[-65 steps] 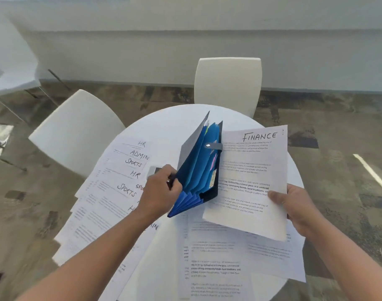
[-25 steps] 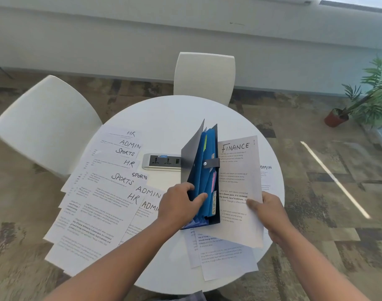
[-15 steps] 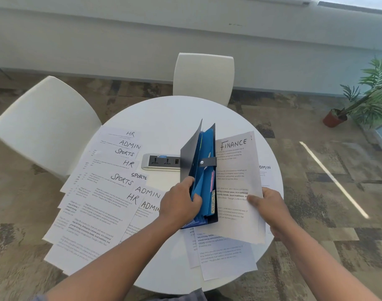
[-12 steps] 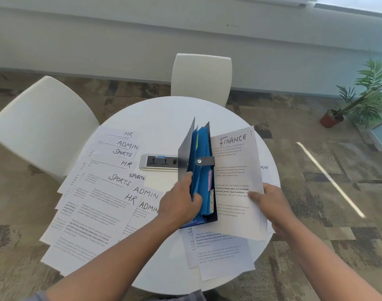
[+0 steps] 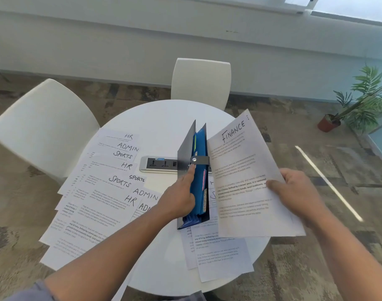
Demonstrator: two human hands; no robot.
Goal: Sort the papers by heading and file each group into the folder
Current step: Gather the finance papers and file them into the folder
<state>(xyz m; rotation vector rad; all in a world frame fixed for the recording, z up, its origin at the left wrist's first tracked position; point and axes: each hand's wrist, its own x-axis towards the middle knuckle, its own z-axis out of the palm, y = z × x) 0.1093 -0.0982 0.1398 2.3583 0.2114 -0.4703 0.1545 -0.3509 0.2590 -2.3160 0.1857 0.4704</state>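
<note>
Blue folder (image 5: pixel 197 179) pockets held apart by the flat-fingered left hand (image 5: pixel 179 197); right hand (image 5: pixel 296 192), pinching the FINANCE sheets (image 5: pixel 242 181), likely slots them in next.

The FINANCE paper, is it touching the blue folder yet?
Cannot tell. In the head view the FINANCE paper, gripped by the right hand, has its left edge beside the folder, but contact or a gap isn't plain.

FINANCE sheet swung away from the folder

The right hand (image 5: pixel 298 193) has tilted the FINANCE sheet (image 5: pixel 248 179) outward to the right, opening a gap beside the folder (image 5: pixel 197 177). The left hand (image 5: pixel 179 197) has straightened, its fingers (image 5: pixel 191 172) now reaching up along the blue pockets toward the strap.
</note>
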